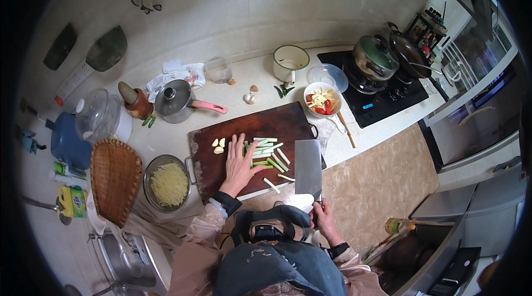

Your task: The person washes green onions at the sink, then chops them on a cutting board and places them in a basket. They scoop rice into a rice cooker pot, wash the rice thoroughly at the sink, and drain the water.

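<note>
My left hand [240, 163] lies palm down over the left end of a pile of cut scallion pieces [266, 152], its fingers extended and the thumb spread. Some pieces are hidden beneath it. My right hand [323, 215] grips the handle of a cleaver [308, 167]. The broad blade points away from me, over the right part of the dark wooden cutting board [249, 125]. Loose scallion pieces are scattered between my left hand and the blade; one lies near the board's front edge. Left of my fingers are several peeled garlic cloves [218, 146].
A metal pot of shredded potato [168, 184] stands left of the board, near a lidded saucepan [173, 103]. Behind the board are a garlic bulb [249, 98], green chilies [284, 90] and an enamel pot [286, 75]. A bowl with tomatoes [322, 100] neighbours the cooktop [374, 107].
</note>
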Action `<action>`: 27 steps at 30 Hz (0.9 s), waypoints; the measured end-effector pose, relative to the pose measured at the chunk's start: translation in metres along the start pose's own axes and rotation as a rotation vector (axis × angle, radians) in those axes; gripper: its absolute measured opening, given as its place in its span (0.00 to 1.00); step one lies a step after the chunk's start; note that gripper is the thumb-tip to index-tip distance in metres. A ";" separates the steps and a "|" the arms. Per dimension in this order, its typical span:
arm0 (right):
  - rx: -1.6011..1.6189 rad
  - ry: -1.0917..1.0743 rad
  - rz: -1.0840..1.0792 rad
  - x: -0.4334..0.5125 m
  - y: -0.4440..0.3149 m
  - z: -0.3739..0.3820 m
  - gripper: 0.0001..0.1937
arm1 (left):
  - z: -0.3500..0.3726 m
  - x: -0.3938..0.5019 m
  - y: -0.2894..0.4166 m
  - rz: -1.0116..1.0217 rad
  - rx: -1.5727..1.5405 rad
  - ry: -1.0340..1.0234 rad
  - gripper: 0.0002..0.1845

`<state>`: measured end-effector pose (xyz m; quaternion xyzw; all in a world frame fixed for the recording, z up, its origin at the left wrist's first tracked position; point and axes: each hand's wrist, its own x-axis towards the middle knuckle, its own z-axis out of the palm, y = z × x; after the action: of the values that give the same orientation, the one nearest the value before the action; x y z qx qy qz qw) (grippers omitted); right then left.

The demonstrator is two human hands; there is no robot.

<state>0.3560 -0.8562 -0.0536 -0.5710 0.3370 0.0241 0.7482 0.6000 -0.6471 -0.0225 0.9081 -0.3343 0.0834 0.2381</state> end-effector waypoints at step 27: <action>0.071 -0.292 -0.114 0.030 -0.024 0.081 0.09 | 0.029 0.009 0.038 0.032 -0.204 0.155 0.28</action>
<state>0.4276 -0.8043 -0.0399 -0.5531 0.1922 0.0523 0.8090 0.5824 -0.6921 -0.0309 0.8645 -0.3362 0.1228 0.3528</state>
